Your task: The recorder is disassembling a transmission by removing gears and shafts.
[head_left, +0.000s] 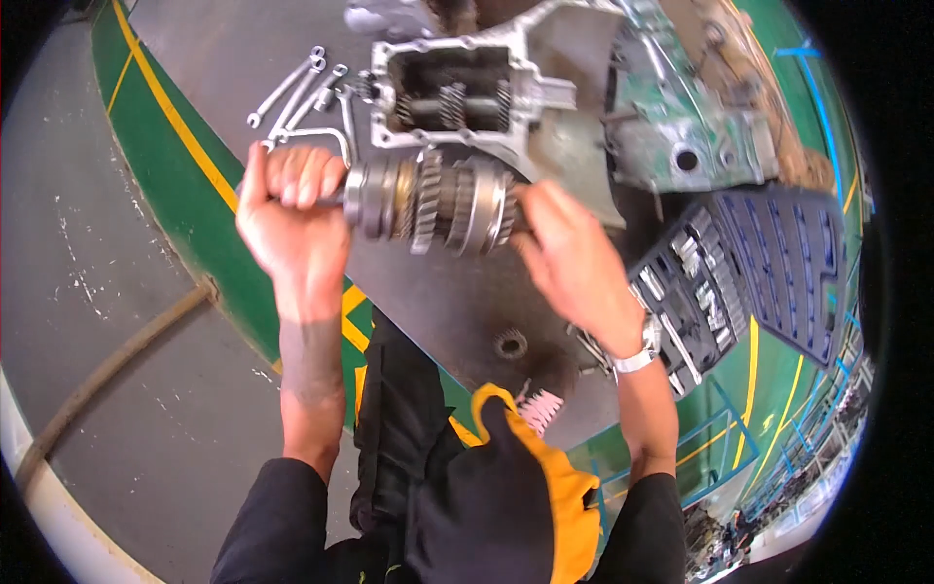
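Above the table — both hands hold a gear shaft.

gear shaft i hold: silver-grey, brassy band. my sleeves black; jacket black, orange-yellow trim. box-shaped housing pale silver. flat casing green-grey. tool case lid dark blue. floor grey-and-green, yellow-striped.

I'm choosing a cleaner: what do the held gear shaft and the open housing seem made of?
Gear shaft: probably steel, machined and shiny, judging by its bright metallic highlights. Open housing: likely cast aluminium, given its matte, pale silver-grey surface; alloy uncertain.
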A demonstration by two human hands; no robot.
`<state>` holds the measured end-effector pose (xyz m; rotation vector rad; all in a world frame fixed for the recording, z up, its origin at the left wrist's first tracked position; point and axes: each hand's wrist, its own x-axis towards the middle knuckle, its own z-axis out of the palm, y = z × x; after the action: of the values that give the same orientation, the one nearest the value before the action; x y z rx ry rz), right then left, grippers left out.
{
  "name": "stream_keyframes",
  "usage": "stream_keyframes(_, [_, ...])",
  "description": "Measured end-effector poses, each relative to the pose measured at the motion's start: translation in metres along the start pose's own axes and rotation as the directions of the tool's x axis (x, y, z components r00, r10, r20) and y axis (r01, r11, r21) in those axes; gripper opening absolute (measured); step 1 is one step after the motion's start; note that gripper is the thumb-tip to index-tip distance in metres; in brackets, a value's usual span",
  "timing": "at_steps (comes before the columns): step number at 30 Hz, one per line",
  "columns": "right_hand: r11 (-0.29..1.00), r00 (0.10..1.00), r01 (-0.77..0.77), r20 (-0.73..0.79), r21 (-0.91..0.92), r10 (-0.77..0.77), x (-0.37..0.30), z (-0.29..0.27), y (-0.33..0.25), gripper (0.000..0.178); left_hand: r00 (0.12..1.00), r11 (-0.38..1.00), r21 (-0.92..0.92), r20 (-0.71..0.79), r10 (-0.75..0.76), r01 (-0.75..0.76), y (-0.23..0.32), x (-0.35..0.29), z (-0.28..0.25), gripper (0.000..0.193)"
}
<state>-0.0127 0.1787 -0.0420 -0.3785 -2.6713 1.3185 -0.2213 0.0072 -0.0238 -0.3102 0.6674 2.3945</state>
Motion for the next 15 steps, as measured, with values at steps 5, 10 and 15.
stream_keyframes(5, [0.901,0.987,0.082,-0.089,-0.427,-0.132,0.103,-0.003,0.014,0.027,0.986,0.967,-0.248,-0.136,-0.099,0.063,0.002,0.109,-0.035,0.037])
stream_keyframes(10, [0.882,0.998,-0.027,-0.06,-0.471,-0.001,0.122,0.012,0.019,0.035,0.97,0.975,-0.192,-0.193,-0.147,0.11,0.001,0.141,-0.052,0.038])
stream_keyframes(15, [0.816,0.99,-0.137,-0.088,-0.562,0.106,0.125,0.009,0.012,0.034,0.918,0.95,-0.246,-0.298,-0.261,0.191,-0.015,0.148,-0.054,0.036])
